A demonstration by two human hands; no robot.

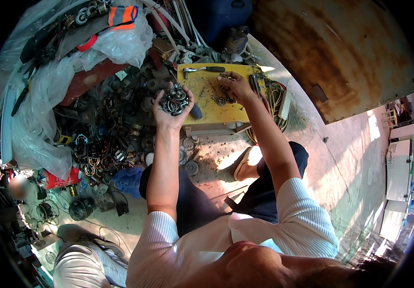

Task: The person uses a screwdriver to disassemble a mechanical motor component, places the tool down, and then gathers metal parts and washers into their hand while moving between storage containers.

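Note:
My left hand (167,119) is palm up at the left edge of a low yellow-topped table (207,113). Its fingers curl round a heap of small metal parts (174,101), several of them ring-shaped. Over the table's right half, my right hand (238,88) has its fingertips drawn together; whatever is between them is too small to make out. Just below those fingers lie a few more small metal rings (221,101). A ratchet wrench (206,69) with a black handle lies along the far edge. Dark tool handles (255,84) rest beside my right wrist, and a dark blue handle (196,112) near my left hand.
Scrap motor parts (96,153) pile up on the left, beside crumpled clear plastic sheeting (44,129). Coiled cable (278,103) lies right of the table. A large rusty metal sheet (341,53) stands at far right. Another person's trousered leg (84,264) shows at lower left.

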